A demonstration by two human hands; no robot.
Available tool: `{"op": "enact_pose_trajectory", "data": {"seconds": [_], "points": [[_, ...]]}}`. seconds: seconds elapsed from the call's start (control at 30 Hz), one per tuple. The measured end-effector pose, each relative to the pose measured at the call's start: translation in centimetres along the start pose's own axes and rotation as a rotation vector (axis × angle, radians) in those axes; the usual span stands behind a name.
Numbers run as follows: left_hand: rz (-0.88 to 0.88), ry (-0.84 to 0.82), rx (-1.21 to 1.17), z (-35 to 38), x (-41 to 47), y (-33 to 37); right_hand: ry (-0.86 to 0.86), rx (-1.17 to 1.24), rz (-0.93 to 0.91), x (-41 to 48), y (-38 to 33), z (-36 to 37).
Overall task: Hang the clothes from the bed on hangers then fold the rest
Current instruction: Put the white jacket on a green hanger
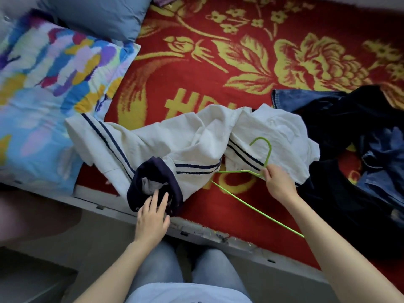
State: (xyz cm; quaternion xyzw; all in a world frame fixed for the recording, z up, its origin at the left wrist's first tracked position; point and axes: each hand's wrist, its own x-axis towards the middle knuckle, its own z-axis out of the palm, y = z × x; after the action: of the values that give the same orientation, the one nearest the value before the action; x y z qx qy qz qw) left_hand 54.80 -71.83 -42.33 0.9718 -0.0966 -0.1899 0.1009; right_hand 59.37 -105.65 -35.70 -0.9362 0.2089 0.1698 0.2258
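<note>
A white garment (175,141) with navy stripes and a navy collar lies crumpled across the red bed cover (218,68). My left hand (153,212) rests with straight fingers on the navy collar opening at the bed's near edge. My right hand (277,182) pinches a thin green hanger (265,154) at the base of its hook, over the garment's right side. One arm of the hanger runs under the cloth; the other slants down towards me.
A pile of dark clothes and blue denim (360,149) lies at the right of the bed. A multicoloured pillow (48,88) and a blue pillow (102,16) sit at the left. The bed's grey edge (218,235) runs just in front of my knees.
</note>
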Motion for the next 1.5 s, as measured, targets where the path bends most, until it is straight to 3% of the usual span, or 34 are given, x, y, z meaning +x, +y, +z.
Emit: {"op": "enact_pose_trajectory", "data": {"seconds": [0.1, 0.2, 0.3, 0.43, 0.53, 0.63, 0.8, 0.97, 1.1, 1.33, 1.4, 1.5], "points": [[-0.118, -0.018, -0.04, -0.4, 0.4, -2.9, 0.07, -0.21, -0.069, -1.6, -3.6, -3.2], [-0.272, -0.016, -0.095, -0.6, 1.5, -5.3, 0.35, -0.409, -0.212, -3.2, -7.8, -6.1], [-0.42, -0.072, -0.224, -0.2, 3.0, -8.1, 0.697, -0.452, -0.437, -4.8, -11.7, -6.4], [-0.491, -0.12, -0.322, 1.2, 4.6, -9.7, 0.912, -0.413, -0.588, -5.2, -14.6, -6.1], [-0.477, -0.145, -0.379, 2.5, 5.5, -10.3, 0.889, -0.195, -0.607, -4.8, -16.1, -5.0], [-0.438, -0.199, -0.476, 3.2, 6.6, -10.7, 0.741, -0.104, -0.611, -4.6, -17.5, -2.6], [-0.493, -0.24, -0.62, 3.8, 6.9, -11.7, 0.561, -0.251, -0.682, -5.2, -18.4, 2.9], [-0.505, -0.267, -0.763, 4.3, 7.5, -12.4, 0.468, -0.595, -0.709, -4.8, -17.6, 4.2], [-0.531, -0.216, -0.746, 4.7, 8.1, -10.5, 0.443, -0.529, -0.615, -4.9, -15.0, 3.9], [-0.758, -0.033, -0.722, 4.1, 7.2, -7.1, 0.457, -0.4, -0.506, -6.2, -11.3, 3.4], [-0.687, 0.004, -0.744, 3.2, 6.5, -6.6, 0.39, -0.319, -0.461, -6.5, -10.9, 3.0], [-0.478, -0.001, -0.594, 1.0, 5.0, -6.3, 0.304, -0.239, -0.467, -6.6, -11.1, 2.1]]}}
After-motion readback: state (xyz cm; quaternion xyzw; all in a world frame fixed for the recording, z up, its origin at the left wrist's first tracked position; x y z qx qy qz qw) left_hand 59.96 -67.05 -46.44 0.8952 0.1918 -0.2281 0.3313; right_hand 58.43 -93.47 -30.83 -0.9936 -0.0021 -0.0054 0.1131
